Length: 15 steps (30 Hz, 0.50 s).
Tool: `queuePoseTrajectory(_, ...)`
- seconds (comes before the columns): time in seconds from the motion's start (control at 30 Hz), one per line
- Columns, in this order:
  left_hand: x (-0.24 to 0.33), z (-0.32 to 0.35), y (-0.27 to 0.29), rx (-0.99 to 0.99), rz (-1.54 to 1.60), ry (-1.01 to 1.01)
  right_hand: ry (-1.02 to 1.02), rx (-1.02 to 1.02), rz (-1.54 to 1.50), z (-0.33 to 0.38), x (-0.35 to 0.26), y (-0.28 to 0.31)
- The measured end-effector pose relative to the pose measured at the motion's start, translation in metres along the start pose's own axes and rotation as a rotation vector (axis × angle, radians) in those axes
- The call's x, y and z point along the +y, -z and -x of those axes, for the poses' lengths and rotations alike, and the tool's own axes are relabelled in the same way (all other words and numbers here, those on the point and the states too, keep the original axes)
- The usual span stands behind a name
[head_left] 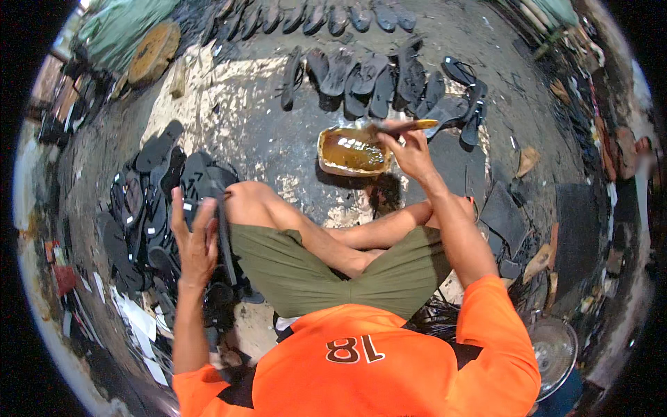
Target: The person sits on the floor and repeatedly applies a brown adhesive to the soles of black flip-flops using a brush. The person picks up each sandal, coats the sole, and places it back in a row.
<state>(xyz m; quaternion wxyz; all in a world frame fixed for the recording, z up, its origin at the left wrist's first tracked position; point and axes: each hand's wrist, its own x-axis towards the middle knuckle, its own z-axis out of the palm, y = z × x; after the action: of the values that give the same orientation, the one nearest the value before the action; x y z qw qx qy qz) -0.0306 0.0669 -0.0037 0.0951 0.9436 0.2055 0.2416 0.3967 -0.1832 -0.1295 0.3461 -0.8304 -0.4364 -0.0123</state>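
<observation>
- Your left hand grips a black flip-flop sole edge-on, beside your left knee.
- Your right hand pinches a glue-coated brush, fingers closed round it, over the tub of amber glue.

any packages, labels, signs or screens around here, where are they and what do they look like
No packages, signs or screens show.
Printed digits: dark maroon with white edging, on the back of the person's orange shirt, at the bottom middle.
White paper sheets: flat, scattered on the ground at the lower left; any print is too small to tell.
</observation>
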Motion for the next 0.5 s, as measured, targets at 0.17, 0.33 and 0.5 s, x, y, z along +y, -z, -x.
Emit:
queuePoseTrajectory(0.17,0.034,0.009,-0.031,0.006,0.648,0.579,-0.219,-0.129,0.435,0.016,-0.012,0.091)
queuePoseTrajectory(0.33,0.039,-0.034,-0.002,0.07,0.882,0.651,-0.388,0.401,-0.763,-0.003,-0.086,0.119)
queuePoseTrajectory(0.5,0.091,-0.045,-0.02,0.092,1.692,0.915,-0.352,0.217,-1.047,0.017,-0.217,0.085)
